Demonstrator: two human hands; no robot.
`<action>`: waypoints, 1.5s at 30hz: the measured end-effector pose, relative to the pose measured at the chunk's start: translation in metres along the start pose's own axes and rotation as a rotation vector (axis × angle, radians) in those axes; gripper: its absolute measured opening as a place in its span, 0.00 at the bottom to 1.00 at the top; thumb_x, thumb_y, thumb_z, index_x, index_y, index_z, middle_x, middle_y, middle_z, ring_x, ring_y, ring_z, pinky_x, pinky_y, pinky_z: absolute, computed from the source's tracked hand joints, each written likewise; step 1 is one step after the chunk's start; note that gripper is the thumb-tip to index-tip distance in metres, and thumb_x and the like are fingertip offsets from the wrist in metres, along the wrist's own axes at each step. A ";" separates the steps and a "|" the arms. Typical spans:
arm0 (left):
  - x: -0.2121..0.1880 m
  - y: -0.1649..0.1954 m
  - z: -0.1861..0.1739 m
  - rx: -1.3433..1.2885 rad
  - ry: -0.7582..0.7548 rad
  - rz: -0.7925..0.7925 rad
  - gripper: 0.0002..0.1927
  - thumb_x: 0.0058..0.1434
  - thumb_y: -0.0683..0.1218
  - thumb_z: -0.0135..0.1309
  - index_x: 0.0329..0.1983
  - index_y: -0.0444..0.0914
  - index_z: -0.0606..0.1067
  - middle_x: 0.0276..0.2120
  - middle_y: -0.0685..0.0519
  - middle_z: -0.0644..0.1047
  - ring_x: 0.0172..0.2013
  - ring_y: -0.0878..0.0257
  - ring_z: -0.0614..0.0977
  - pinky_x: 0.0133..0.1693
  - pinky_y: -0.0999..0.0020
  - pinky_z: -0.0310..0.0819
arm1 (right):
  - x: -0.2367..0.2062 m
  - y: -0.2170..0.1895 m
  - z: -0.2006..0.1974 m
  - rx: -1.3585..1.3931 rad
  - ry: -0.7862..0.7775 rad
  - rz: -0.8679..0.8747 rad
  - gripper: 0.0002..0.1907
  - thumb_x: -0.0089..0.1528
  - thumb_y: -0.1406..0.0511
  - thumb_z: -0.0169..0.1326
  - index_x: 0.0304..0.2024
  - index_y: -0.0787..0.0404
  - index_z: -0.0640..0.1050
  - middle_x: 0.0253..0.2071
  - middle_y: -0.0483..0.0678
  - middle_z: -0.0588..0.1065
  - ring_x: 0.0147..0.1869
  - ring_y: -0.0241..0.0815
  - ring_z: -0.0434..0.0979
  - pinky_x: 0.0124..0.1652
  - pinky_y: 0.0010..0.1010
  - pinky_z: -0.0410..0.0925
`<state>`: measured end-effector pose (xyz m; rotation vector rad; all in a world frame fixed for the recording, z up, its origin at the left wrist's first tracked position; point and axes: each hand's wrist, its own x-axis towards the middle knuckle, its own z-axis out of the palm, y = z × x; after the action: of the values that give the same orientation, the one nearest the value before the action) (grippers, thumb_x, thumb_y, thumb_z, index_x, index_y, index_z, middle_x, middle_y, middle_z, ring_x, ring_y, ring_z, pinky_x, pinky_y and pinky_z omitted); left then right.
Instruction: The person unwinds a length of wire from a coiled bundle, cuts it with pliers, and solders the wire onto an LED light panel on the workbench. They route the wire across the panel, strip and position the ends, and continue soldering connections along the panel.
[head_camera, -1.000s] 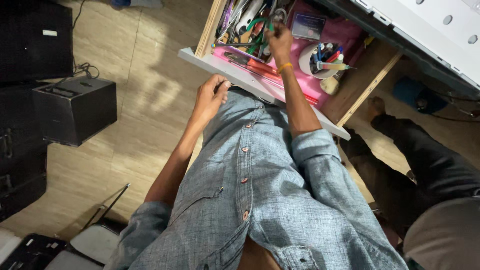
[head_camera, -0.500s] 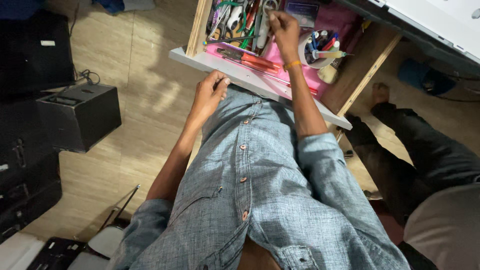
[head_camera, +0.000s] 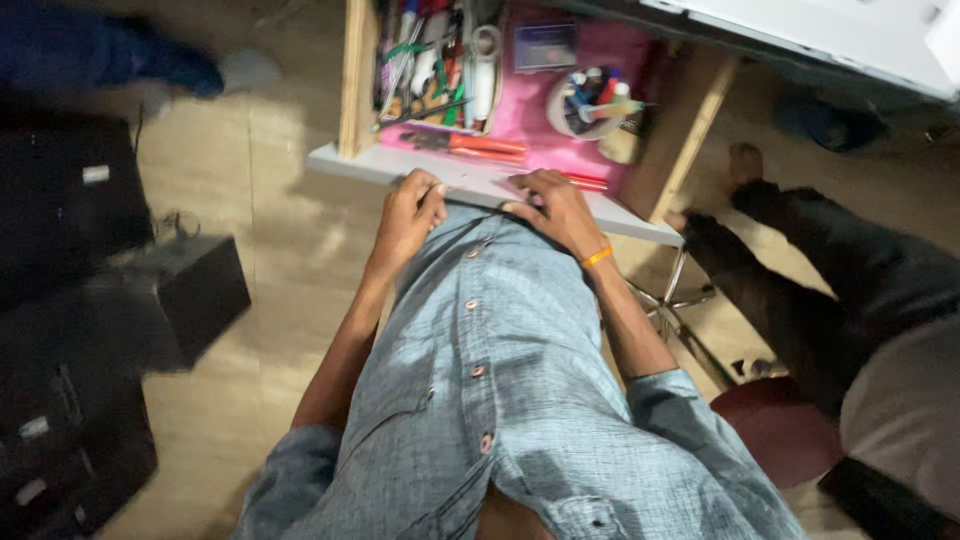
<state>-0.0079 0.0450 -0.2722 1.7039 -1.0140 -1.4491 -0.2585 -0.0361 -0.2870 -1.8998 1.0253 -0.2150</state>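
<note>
An open wooden drawer (head_camera: 352, 90) with a white front edge (head_camera: 470, 180) is pulled out toward me. It has a pink liner and holds several tools, pens, a roll of tape (head_camera: 486, 45) and a round cup of markers (head_camera: 592, 100). My left hand (head_camera: 408, 212) rests its fingers on the drawer's front edge. My right hand (head_camera: 552, 205), with an orange band at the wrist, lies flat on the same edge further right. Neither hand holds an object. My blue button shirt (head_camera: 500, 370) fills the lower middle.
Black equipment boxes (head_camera: 190, 290) stand on the floor at left. Another person in dark trousers (head_camera: 830, 270) sits at right beside a red stool seat (head_camera: 780, 430). A white desk top (head_camera: 830, 35) runs above the drawer. The floor is pale tile.
My right hand has come out of the drawer's contents and dropped onto its front edge. The left hand stays at the edge. The view has shifted and blurred.
</note>
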 end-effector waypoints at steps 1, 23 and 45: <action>0.004 0.003 0.001 -0.029 -0.054 0.060 0.06 0.73 0.43 0.49 0.42 0.35 0.70 0.24 0.54 0.75 0.26 0.71 0.76 0.29 0.72 0.72 | 0.000 0.001 -0.002 0.026 0.036 -0.047 0.23 0.61 0.54 0.63 0.50 0.64 0.80 0.43 0.55 0.79 0.44 0.52 0.77 0.47 0.41 0.70; 0.066 0.045 0.054 -0.010 -0.213 0.201 0.07 0.73 0.45 0.50 0.41 0.37 0.70 0.26 0.60 0.70 0.27 0.74 0.70 0.30 0.77 0.64 | 0.035 0.033 -0.029 -0.202 0.528 -0.131 0.18 0.61 0.53 0.63 0.38 0.61 0.82 0.33 0.50 0.77 0.39 0.51 0.78 0.40 0.41 0.70; 0.091 0.041 0.077 -0.123 -0.382 0.035 0.11 0.70 0.47 0.53 0.49 0.35 0.76 0.34 0.58 0.76 0.34 0.73 0.76 0.35 0.77 0.69 | -0.004 0.011 -0.024 0.122 0.657 -0.151 0.08 0.62 0.67 0.59 0.43 0.62 0.80 0.38 0.52 0.75 0.43 0.51 0.77 0.42 0.38 0.71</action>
<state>-0.0825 -0.0550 -0.2904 1.3433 -1.1176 -1.8172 -0.2797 -0.0515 -0.2817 -1.8275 1.2502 -1.0169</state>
